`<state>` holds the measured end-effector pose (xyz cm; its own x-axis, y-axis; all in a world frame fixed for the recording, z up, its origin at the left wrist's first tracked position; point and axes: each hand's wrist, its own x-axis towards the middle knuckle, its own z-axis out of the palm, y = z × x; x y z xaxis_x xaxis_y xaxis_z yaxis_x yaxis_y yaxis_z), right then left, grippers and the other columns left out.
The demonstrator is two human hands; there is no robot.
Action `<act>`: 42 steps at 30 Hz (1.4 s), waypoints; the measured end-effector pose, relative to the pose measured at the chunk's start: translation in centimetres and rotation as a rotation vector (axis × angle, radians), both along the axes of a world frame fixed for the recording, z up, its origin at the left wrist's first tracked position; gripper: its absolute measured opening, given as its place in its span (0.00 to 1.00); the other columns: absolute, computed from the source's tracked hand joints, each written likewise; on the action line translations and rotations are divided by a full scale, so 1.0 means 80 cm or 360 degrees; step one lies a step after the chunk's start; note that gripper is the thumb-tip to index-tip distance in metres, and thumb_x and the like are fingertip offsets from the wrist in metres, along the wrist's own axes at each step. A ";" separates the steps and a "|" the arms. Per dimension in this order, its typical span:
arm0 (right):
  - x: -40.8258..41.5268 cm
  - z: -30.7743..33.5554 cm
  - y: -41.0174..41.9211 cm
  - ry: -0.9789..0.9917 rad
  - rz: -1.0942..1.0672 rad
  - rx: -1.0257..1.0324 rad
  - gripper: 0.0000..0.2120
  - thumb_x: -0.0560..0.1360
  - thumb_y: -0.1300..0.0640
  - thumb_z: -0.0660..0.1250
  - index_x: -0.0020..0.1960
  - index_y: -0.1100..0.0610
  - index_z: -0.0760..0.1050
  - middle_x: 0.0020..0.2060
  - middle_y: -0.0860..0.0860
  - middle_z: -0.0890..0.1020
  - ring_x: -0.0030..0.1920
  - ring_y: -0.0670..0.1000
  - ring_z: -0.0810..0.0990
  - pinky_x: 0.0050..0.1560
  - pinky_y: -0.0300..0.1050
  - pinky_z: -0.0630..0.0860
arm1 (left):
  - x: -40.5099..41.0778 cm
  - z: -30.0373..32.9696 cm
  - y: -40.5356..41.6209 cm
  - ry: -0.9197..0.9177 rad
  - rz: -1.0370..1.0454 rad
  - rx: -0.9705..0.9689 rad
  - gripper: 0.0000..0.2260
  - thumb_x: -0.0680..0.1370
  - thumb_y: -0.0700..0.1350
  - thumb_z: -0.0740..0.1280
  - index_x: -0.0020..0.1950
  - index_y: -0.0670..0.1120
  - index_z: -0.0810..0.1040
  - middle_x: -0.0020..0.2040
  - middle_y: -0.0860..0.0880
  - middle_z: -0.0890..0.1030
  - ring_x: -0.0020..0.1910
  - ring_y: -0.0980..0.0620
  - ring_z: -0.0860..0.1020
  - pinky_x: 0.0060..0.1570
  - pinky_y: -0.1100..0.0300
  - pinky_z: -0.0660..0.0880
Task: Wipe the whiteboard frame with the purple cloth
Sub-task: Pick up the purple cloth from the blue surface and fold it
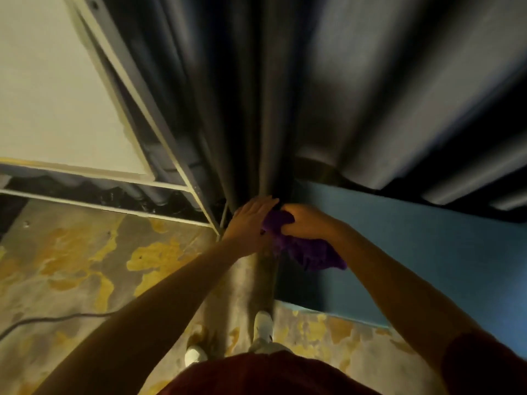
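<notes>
The whiteboard (57,95) fills the upper left, set in a pale metal frame (159,132) whose right upright runs down to a foot near my hands. A crumpled purple cloth (308,252) is gripped in my right hand (308,220), just right of the frame's lower end. My left hand (251,220) lies beside it with fingers stretched out, touching the cloth's left edge and the curtain fold. Whether the cloth touches the frame is hidden by my hands.
A dark grey curtain (342,95) hangs behind the board. A blue panel or mat (413,252) lies on the right. The worn floor (85,266) has yellow patches, and a cable (42,320) runs across it at the left. My shoes (263,323) stand below.
</notes>
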<state>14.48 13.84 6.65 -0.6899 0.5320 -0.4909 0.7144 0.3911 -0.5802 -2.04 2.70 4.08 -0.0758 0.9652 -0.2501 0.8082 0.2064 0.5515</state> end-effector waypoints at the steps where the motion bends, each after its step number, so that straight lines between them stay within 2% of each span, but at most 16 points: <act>1: -0.025 0.020 0.002 0.0097 0.0076 0.0002 0.23 0.73 0.50 0.72 0.66 0.51 0.73 0.56 0.51 0.81 0.54 0.52 0.80 0.55 0.48 0.77 | -0.019 0.015 0.000 0.0023 0.0036 -0.0007 0.35 0.77 0.51 0.73 0.82 0.50 0.65 0.81 0.45 0.70 0.82 0.41 0.65 0.80 0.43 0.63; 3: -0.063 0.057 0.004 0.0259 0.0155 -0.0004 0.22 0.70 0.51 0.74 0.63 0.48 0.75 0.54 0.49 0.82 0.52 0.49 0.81 0.52 0.44 0.78 | -0.057 0.045 -0.002 0.0030 0.0150 -0.0063 0.27 0.78 0.51 0.72 0.75 0.46 0.73 0.72 0.41 0.79 0.73 0.38 0.76 0.69 0.48 0.72; 5: -0.102 0.090 0.004 0.0365 0.0236 -0.0115 0.24 0.68 0.52 0.76 0.62 0.47 0.75 0.55 0.47 0.82 0.53 0.47 0.81 0.52 0.42 0.79 | -0.105 0.074 -0.020 0.0025 0.0251 -0.0043 0.22 0.77 0.49 0.73 0.70 0.45 0.78 0.65 0.40 0.83 0.65 0.38 0.81 0.59 0.53 0.74; 8: -0.160 0.118 -0.007 0.0456 0.0328 -0.0226 0.27 0.66 0.56 0.76 0.64 0.47 0.74 0.57 0.49 0.81 0.56 0.49 0.81 0.54 0.46 0.80 | -0.178 0.110 -0.067 0.0009 0.0372 0.0067 0.21 0.76 0.43 0.74 0.69 0.44 0.79 0.58 0.44 0.84 0.59 0.40 0.83 0.56 0.52 0.76; 11: -0.234 0.126 -0.040 0.0405 0.0496 -0.0022 0.27 0.64 0.53 0.70 0.62 0.44 0.72 0.56 0.46 0.80 0.55 0.49 0.81 0.51 0.46 0.82 | -0.256 0.137 -0.127 0.0036 0.0449 0.0082 0.19 0.76 0.40 0.72 0.67 0.47 0.80 0.53 0.52 0.80 0.51 0.51 0.79 0.54 0.54 0.78; 15: -0.319 0.125 -0.088 0.0288 0.0618 0.0106 0.27 0.69 0.55 0.72 0.66 0.48 0.70 0.55 0.49 0.79 0.52 0.51 0.80 0.45 0.41 0.81 | -0.334 0.168 -0.178 0.0162 0.0427 0.0120 0.16 0.78 0.43 0.70 0.66 0.48 0.79 0.56 0.47 0.84 0.50 0.52 0.79 0.52 0.57 0.77; 18: -0.404 0.146 -0.135 0.0320 0.0685 0.0210 0.25 0.70 0.52 0.72 0.65 0.49 0.70 0.53 0.49 0.79 0.46 0.48 0.80 0.40 0.37 0.79 | -0.407 0.194 -0.228 0.0185 0.0449 0.0040 0.18 0.79 0.44 0.69 0.70 0.48 0.77 0.60 0.46 0.84 0.54 0.47 0.82 0.54 0.54 0.79; 20: -0.461 0.168 -0.170 0.0426 0.0702 0.0209 0.23 0.70 0.50 0.73 0.63 0.48 0.72 0.52 0.49 0.80 0.45 0.48 0.82 0.40 0.39 0.81 | -0.453 0.210 -0.268 -0.0001 0.0453 -0.0022 0.22 0.79 0.46 0.71 0.73 0.50 0.74 0.63 0.48 0.82 0.58 0.47 0.83 0.58 0.50 0.83; 23: -0.538 0.200 -0.219 0.0658 0.0675 0.0116 0.15 0.71 0.46 0.73 0.56 0.46 0.75 0.48 0.47 0.83 0.43 0.47 0.83 0.39 0.39 0.82 | -0.503 0.221 -0.310 -0.0153 0.0508 0.0066 0.26 0.77 0.54 0.76 0.74 0.53 0.73 0.63 0.52 0.82 0.58 0.51 0.83 0.60 0.54 0.83; 26: -0.624 0.229 -0.271 0.0837 0.0571 -0.0111 0.13 0.72 0.43 0.73 0.54 0.46 0.78 0.47 0.47 0.83 0.45 0.46 0.84 0.41 0.40 0.82 | -0.566 0.227 -0.352 -0.0096 0.0651 0.0296 0.20 0.78 0.52 0.74 0.68 0.50 0.78 0.58 0.51 0.82 0.55 0.51 0.81 0.55 0.58 0.77; 29: -0.690 0.246 -0.293 0.1023 0.0483 -0.0422 0.18 0.74 0.45 0.72 0.61 0.48 0.76 0.52 0.47 0.83 0.53 0.48 0.83 0.49 0.41 0.81 | -0.635 0.229 -0.396 -0.0242 0.0863 0.0510 0.14 0.78 0.49 0.71 0.62 0.47 0.81 0.54 0.48 0.85 0.53 0.49 0.83 0.56 0.54 0.78; 31: -0.732 0.251 -0.298 0.1083 0.0537 -0.0668 0.23 0.74 0.47 0.72 0.67 0.45 0.73 0.58 0.44 0.81 0.57 0.47 0.82 0.53 0.41 0.80 | -0.684 0.230 -0.423 -0.0370 0.1015 0.0573 0.07 0.79 0.47 0.71 0.57 0.50 0.83 0.49 0.50 0.86 0.50 0.50 0.84 0.55 0.52 0.79; 35: -0.828 0.246 -0.303 0.0926 0.0882 -0.0653 0.40 0.69 0.52 0.78 0.74 0.36 0.62 0.64 0.35 0.74 0.61 0.43 0.78 0.54 0.42 0.80 | -0.775 0.245 -0.448 -0.0484 0.1159 0.0633 0.05 0.84 0.49 0.68 0.55 0.59 0.82 0.43 0.58 0.87 0.44 0.60 0.86 0.45 0.68 0.79; 38: -0.919 0.231 -0.309 0.0967 0.1052 -0.0583 0.51 0.64 0.57 0.82 0.76 0.36 0.57 0.66 0.34 0.72 0.65 0.43 0.76 0.59 0.40 0.78 | -0.854 0.257 -0.458 -0.0455 0.1211 0.0545 0.09 0.85 0.54 0.64 0.56 0.55 0.83 0.44 0.54 0.88 0.44 0.57 0.87 0.47 0.66 0.81; 40: -0.986 0.225 -0.312 0.1078 0.1052 -0.0538 0.44 0.65 0.57 0.81 0.74 0.40 0.64 0.64 0.36 0.75 0.64 0.42 0.77 0.59 0.38 0.77 | -0.908 0.265 -0.466 -0.0403 0.1235 0.0441 0.14 0.84 0.57 0.63 0.55 0.52 0.84 0.42 0.53 0.88 0.43 0.59 0.87 0.42 0.72 0.79; 42: -1.054 0.227 -0.311 0.1181 0.0915 -0.0604 0.25 0.67 0.54 0.78 0.62 0.42 0.77 0.57 0.43 0.83 0.58 0.46 0.82 0.55 0.42 0.78 | -0.961 0.274 -0.479 -0.0392 0.1289 0.0338 0.17 0.84 0.59 0.63 0.55 0.48 0.86 0.45 0.54 0.89 0.43 0.58 0.86 0.41 0.74 0.78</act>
